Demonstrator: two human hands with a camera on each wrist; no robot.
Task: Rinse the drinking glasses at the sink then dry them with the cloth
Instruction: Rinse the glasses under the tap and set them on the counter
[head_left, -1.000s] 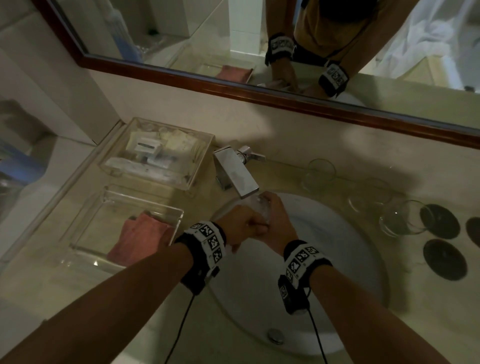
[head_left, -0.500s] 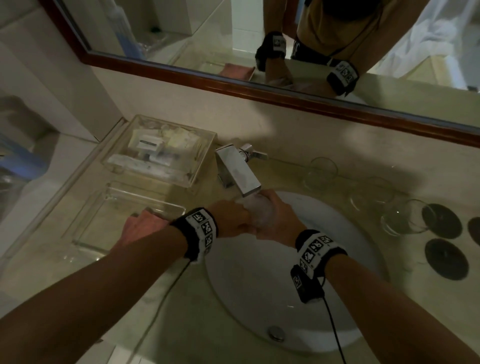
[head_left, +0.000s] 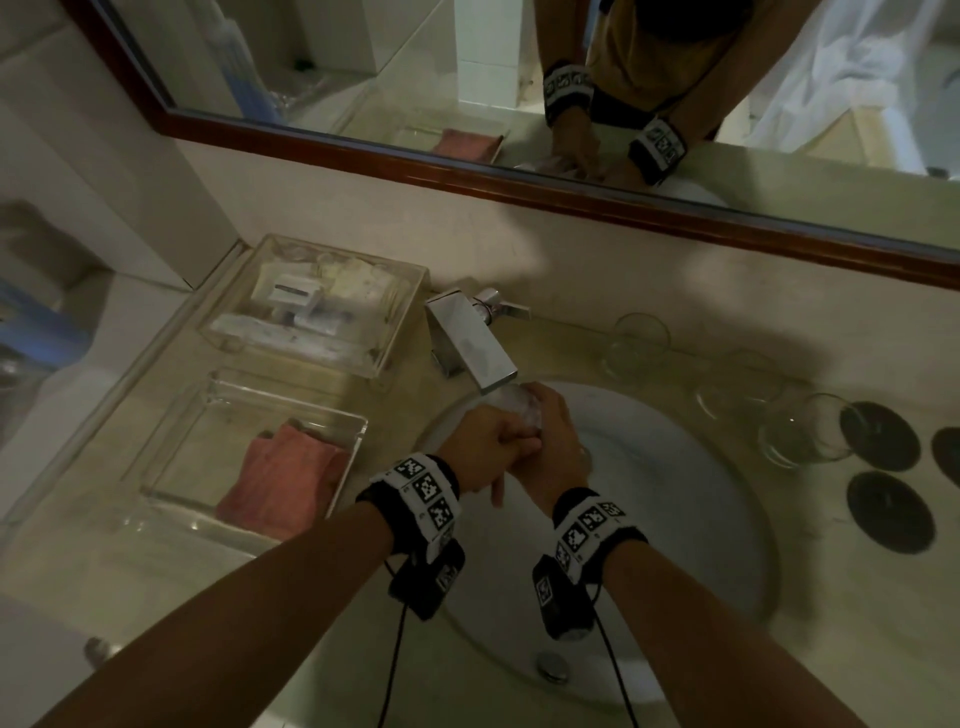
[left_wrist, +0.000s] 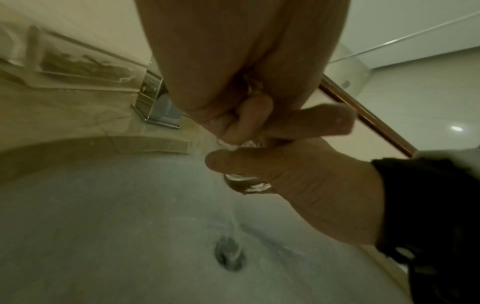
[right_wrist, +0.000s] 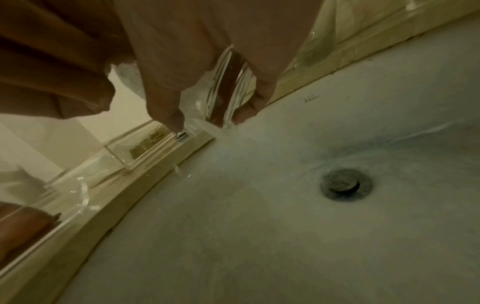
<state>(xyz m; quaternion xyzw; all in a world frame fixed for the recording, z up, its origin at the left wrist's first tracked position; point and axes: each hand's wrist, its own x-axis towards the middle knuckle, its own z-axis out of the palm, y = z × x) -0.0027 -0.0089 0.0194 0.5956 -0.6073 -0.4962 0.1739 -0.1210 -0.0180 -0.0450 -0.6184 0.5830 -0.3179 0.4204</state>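
A clear drinking glass (head_left: 519, 405) is under the running tap (head_left: 472, 348), over the white sink (head_left: 675, 519). My right hand (head_left: 556, 441) grips it from the right; in the right wrist view its fingers (right_wrist: 161, 98) wrap the wet glass (right_wrist: 228, 86). My left hand (head_left: 488, 447) meets it from the left, fingers (left_wrist: 246, 119) curled at the glass's mouth, so most of the glass is hidden. Its thick base (left_wrist: 246, 185) shows under the right thumb. A pink cloth (head_left: 280, 478) lies folded in a clear tray (head_left: 234, 395) to the left.
Three more glasses (head_left: 636, 345) (head_left: 737, 384) (head_left: 805, 431) stand on the counter right of the tap, beside dark round coasters (head_left: 878, 428). A clear box of toiletries (head_left: 311, 306) sits behind the tray. Water runs to the drain (left_wrist: 230, 255). A mirror hangs above.
Both hands stay on the glass under the tap. My left forearm has swung back to the right, so the pink cloth shows again.
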